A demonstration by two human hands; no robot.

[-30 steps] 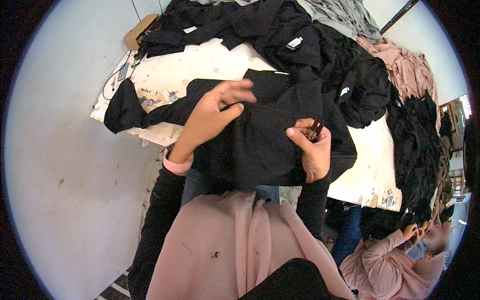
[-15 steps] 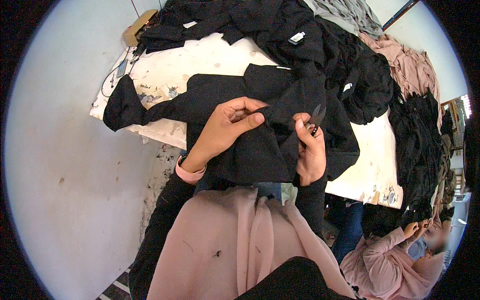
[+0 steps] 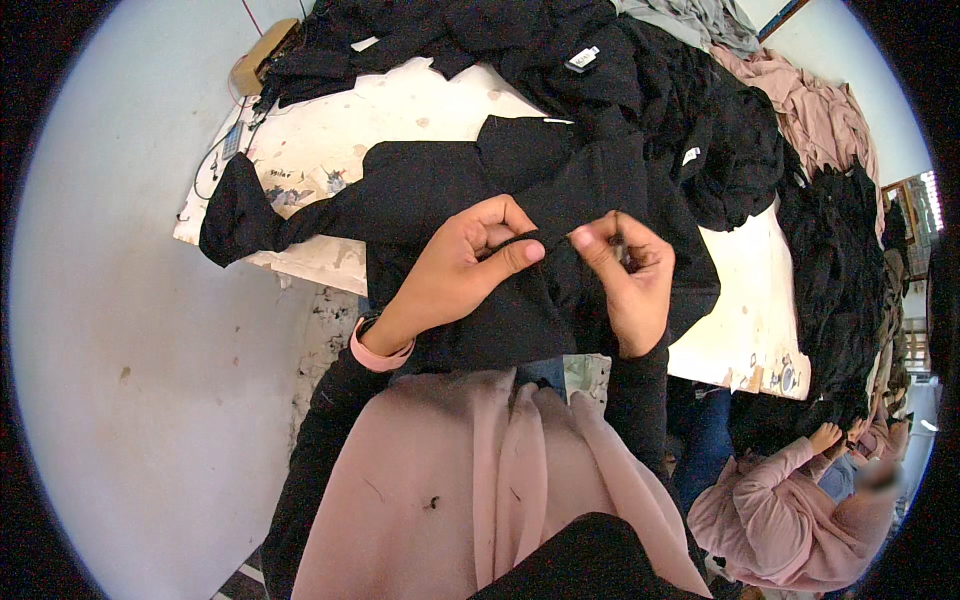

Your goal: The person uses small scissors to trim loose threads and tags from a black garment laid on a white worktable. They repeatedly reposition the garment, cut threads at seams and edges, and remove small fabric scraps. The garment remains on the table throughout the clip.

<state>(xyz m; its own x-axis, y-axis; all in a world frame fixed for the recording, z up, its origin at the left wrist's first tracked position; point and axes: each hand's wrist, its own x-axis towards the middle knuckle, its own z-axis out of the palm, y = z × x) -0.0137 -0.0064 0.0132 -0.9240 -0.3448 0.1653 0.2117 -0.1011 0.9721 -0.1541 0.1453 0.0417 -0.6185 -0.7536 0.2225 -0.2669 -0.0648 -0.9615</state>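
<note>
A black garment (image 3: 480, 310) lies over the table's near edge and hangs toward my lap, one sleeve stretched out to the left. My left hand (image 3: 470, 255) is closed, pinching a fold of the cloth between thumb and fingers. Just to its right, my right hand (image 3: 635, 275) is closed too, thumb and index tips pressed together close to that same fold. Whether a loose thread or the cloth itself is between those tips I cannot tell. Dark metal shows faintly among its curled fingers, apparently the thread snips (image 3: 628, 260), which are mostly hidden.
The worn white table (image 3: 400, 105) carries heaped black garments (image 3: 550, 50) along its far side. Grey cloth (image 3: 690, 20) and pink cloth (image 3: 800, 100) lie at the far right. A calculator (image 3: 233, 140) and cables are at the left corner. Another person (image 3: 790, 510) works at lower right.
My right hand has turned and moved its fingertips up and left, close to my left fingertips. The snips' blades, which pointed upward in plain sight, are now hidden. My left hand keeps its pinch.
</note>
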